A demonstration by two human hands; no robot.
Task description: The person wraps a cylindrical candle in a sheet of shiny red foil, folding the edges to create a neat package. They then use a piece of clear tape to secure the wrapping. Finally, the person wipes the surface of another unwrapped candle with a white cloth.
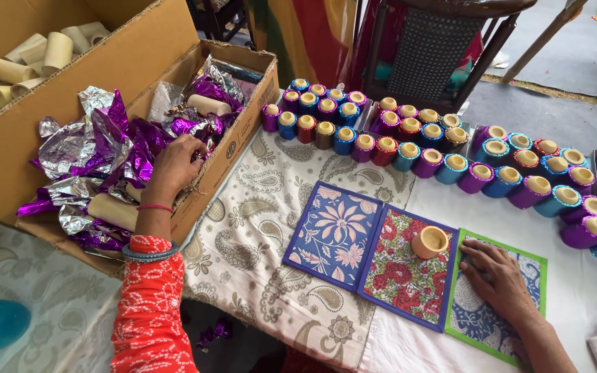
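My left hand [174,166] reaches into an open cardboard box [233,148] at the left. Its fingers press among crumpled purple and silver foil pieces [115,148], with the fingertips hidden in the foil. Plain wooden cylinders [112,209] lie between the foil. My right hand [495,276] lies flat, fingers apart, on a green-bordered blue patterned mat [530,259]. Just left of it a small bare wooden cup [430,242] stands upright on a red floral mat [402,276].
A blue floral mat [336,235] lies left of the red one on a paisley cloth [257,242]. Several foil-wrapped cups [450,162] in purple, blue and red stand in rows behind. A second box of bare wooden tubes [15,62] is far left, a chair [430,48] behind.
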